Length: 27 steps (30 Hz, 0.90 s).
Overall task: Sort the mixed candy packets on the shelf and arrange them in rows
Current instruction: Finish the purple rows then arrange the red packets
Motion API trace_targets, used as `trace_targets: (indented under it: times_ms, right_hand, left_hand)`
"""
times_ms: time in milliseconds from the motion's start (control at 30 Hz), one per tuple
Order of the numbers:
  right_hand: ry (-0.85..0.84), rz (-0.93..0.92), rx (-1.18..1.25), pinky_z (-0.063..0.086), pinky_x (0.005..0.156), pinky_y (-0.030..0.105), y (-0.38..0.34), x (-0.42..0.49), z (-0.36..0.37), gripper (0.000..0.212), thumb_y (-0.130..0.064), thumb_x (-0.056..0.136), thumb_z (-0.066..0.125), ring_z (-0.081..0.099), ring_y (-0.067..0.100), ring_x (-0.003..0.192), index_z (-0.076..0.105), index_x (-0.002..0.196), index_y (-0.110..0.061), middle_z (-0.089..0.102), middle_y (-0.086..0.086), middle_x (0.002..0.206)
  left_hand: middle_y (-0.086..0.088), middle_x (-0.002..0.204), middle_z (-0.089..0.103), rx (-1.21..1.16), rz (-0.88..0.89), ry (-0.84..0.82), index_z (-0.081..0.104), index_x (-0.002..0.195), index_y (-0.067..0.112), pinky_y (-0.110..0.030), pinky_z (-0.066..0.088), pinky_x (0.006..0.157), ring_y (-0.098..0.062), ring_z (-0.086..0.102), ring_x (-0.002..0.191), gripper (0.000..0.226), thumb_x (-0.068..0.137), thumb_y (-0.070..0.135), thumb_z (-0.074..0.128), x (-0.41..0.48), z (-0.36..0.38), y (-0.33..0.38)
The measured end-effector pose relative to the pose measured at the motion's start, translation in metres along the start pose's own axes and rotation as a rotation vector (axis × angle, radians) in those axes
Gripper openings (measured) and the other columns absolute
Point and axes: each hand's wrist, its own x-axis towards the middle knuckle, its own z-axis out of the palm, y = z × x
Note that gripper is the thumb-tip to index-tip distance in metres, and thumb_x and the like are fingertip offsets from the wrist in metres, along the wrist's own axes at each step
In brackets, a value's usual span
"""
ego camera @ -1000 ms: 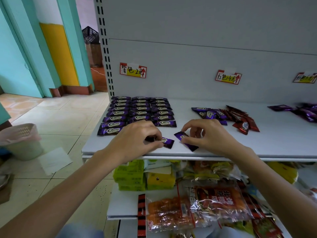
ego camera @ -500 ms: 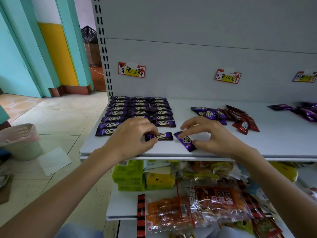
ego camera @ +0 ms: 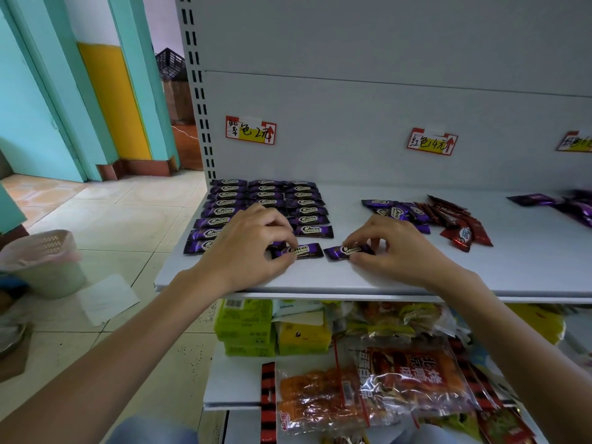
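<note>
Left hand [ego camera: 253,248] pinches a purple Choco packet [ego camera: 302,250] at frame centre on the white shelf [ego camera: 480,270], apparently aligning it below the purple rows [ego camera: 266,200]. Right hand [ego camera: 397,251] pinches a second purple packet [ego camera: 346,251] just beside it, with the mixed pile [ego camera: 426,216] at centre right.

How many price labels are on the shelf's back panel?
3: one red-and-yellow paper label above the purple packet rows, one above the mixed pile, one cut off at right; others possibly off-frame.

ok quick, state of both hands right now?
Left hand: pinching the left purple foil Choco candy packet.
Right hand: pinching the right purple foil Choco candy packet beside it.
</note>
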Motion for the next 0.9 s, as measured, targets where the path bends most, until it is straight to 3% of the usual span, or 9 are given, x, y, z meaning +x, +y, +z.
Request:
trace_targets:
  times_ms: [100, 300, 467, 733, 900]
  right_hand:
    - [0.014, 0.013, -0.020, 0.033, 0.068, 0.010, 0.004, -0.002, 0.000, 0.017, -0.034, 0.082, 0.064, 0.050, 0.006, 0.082, 0.069, 0.098, -0.034, 0.056, -0.006, 0.092]
    - [0.005, -0.003, 0.009, 0.032, 0.065, 0.011, 0.011, -0.011, -0.008, 0.012, -0.032, 0.080, 0.068, 0.051, 0.000, 0.082, 0.069, 0.092, -0.033, 0.058, -0.011, 0.094]
    - [-0.031, -0.056, 0.051, 0.035, 0.067, 0.004, 0.008, -0.014, -0.009, 0.013, -0.030, 0.078, 0.069, 0.052, -0.003, 0.082, 0.068, 0.091, -0.033, 0.058, -0.020, 0.090]
    - [-0.040, -0.086, 0.068, 0.035, 0.067, 0.006, 0.006, -0.014, -0.006, 0.014, -0.031, 0.077, 0.070, 0.053, -0.001, 0.085, 0.069, 0.092, -0.032, 0.058, -0.022, 0.088]
    - [-0.042, -0.149, 0.118, 0.038, 0.069, 0.006, -0.009, -0.012, 0.000, 0.011, -0.032, 0.078, 0.072, 0.054, -0.002, 0.084, 0.067, 0.087, -0.033, 0.060, -0.020, 0.086]
  left_hand:
    - [0.008, 0.101, 0.061, 0.007, -0.003, -0.041, 0.072, 0.092, 0.024, -0.023, 0.028, 0.085, -0.008, 0.044, 0.094, 0.015, 0.084, 0.034, 0.065, 0.010, 0.006, 0.004]
    - [0.012, 0.104, 0.059, 0.003, -0.030, -0.060, 0.070, 0.100, 0.028, -0.022, 0.027, 0.088, -0.007, 0.043, 0.100, 0.019, 0.086, 0.038, 0.060, 0.021, 0.013, 0.004]
    - [0.012, 0.108, 0.061, 0.008, 0.001, -0.074, 0.068, 0.106, 0.027, -0.022, 0.025, 0.083, -0.005, 0.042, 0.097, 0.020, 0.090, 0.034, 0.057, 0.022, 0.017, 0.008]
    - [0.012, 0.104, 0.066, 0.000, 0.038, -0.038, 0.069, 0.103, 0.026, -0.024, 0.027, 0.083, -0.006, 0.046, 0.095, 0.019, 0.089, 0.033, 0.059, 0.022, 0.019, 0.008]
    - [0.006, 0.106, 0.065, -0.100, -0.084, 0.120, 0.069, 0.102, 0.019, -0.040, 0.038, 0.097, -0.008, 0.051, 0.101, 0.019, 0.092, 0.026, 0.055, 0.014, -0.002, -0.003]
